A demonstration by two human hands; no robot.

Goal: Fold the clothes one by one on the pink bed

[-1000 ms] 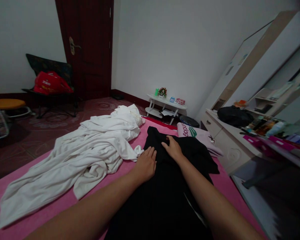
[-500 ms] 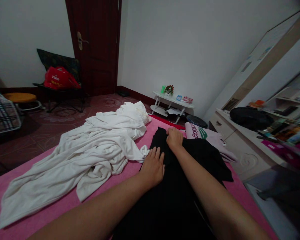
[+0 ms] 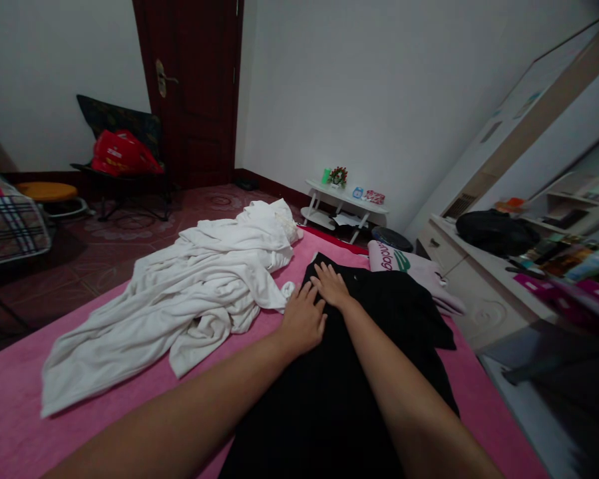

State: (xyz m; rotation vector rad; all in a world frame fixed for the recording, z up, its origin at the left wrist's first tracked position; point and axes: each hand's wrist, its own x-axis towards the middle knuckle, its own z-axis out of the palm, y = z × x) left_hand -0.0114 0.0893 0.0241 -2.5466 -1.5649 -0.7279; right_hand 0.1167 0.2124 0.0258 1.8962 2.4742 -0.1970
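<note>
A black garment [image 3: 329, 386] lies spread on the pink bed cover [image 3: 479, 412], directly in front of me. On its far left edge my left hand [image 3: 303, 318] rests with the fingers stretched out. Just beyond it, my right hand [image 3: 330, 285] presses on the same black cloth, fingers spread and close to the left fingertips. Neither hand grips anything. To the left of my hands is a heap of crumpled white clothing [image 3: 199, 286]. Behind the black garment sits a folded pale pink garment [image 3: 419, 271] with dark lettering and a green mark.
A low white table [image 3: 347, 198] with small items stands by the wall. At right, a dresser [image 3: 479, 286] holds a black bag [image 3: 499, 231] and bottles. A chair with a red bag [image 3: 124, 153] and a yellow stool [image 3: 47, 191] are at left.
My right hand has moved left toward my left hand, from curled on the black cloth to flat with fingers spread. The left hand stays nearly in place. The view has shifted slightly.
</note>
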